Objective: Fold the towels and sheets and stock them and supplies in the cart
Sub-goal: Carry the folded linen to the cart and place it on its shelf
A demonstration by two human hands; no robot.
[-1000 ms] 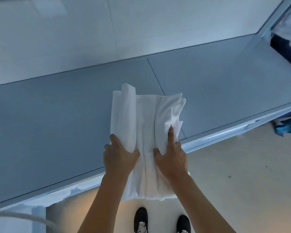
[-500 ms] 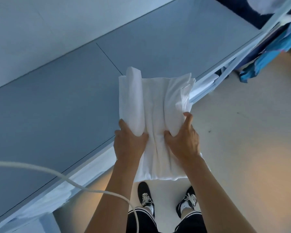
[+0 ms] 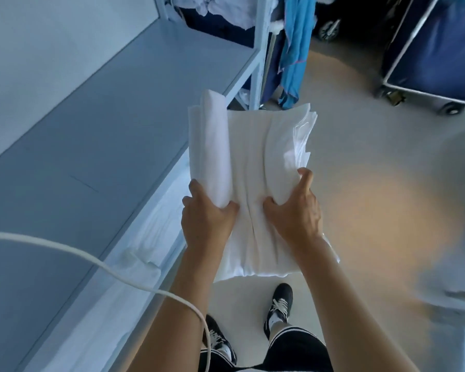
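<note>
Grey flooring (image 3: 360, 157) fills the room from twelve to four o'clock, with the long blue-grey worktop (image 3: 91, 130) running from seven up to eleven. At one o'clock stands a dark blue cart (image 3: 427, 49) on castors. Centred, clear of the worktop, the folded white sheet (image 3: 255, 157) is carried in the air. Left hand (image 3: 207, 221) and right hand (image 3: 295, 213) clench fingers into its near end. It looks soft, light and floppy; gripping under both sides should keep the layers together.

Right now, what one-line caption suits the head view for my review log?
Both hands, left and right, grip a folded white sheet beside the grey table.
</note>
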